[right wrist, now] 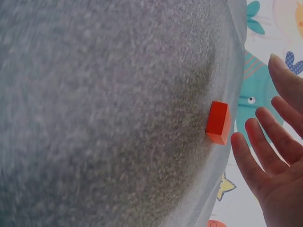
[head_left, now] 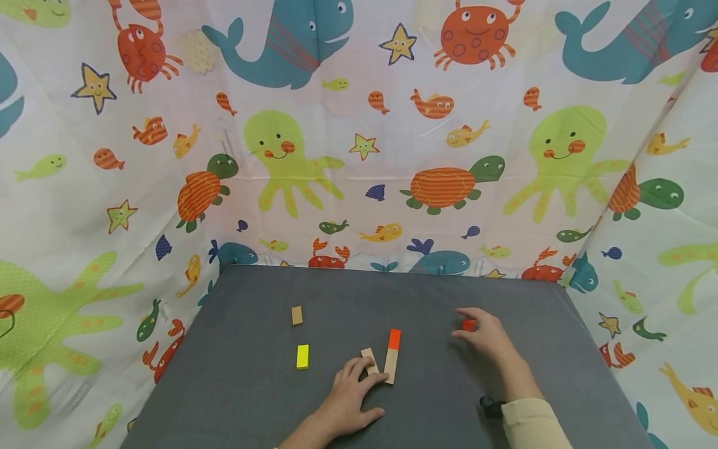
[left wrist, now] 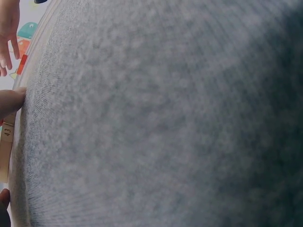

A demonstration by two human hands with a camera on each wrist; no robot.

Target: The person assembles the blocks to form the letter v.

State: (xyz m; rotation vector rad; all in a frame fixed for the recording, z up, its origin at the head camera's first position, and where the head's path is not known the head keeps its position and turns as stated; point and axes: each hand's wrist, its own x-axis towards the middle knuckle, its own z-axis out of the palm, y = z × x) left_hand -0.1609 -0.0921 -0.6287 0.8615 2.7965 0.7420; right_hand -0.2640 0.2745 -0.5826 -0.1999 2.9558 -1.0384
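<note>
My left hand (head_left: 350, 399) lies palm down over a plain wooden block (head_left: 367, 353), its fingers spread and partly covering it. One fingertip comes right to the near end of a second wooden block (head_left: 391, 366), which has an orange-red block (head_left: 395, 338) lined up at its far end. The left wrist view catches only a finger (left wrist: 12, 101) and a wooden block (left wrist: 4, 153) at its edge. Around a separate red block (head_left: 469, 325), my right hand (head_left: 488, 337) hovers with thumb and fingers apart. The right wrist view has this red block (right wrist: 218, 123) on the cloth, with the fingers loosely extended beside it.
A yellow block (head_left: 303, 357) and a tan block (head_left: 296, 315) lie farther left on the dark grey tabletop (head_left: 252, 386). A curtain printed with sea animals (head_left: 359, 181) hangs behind the table and along its sides. Beside the right wrist is a small black device (head_left: 491, 408).
</note>
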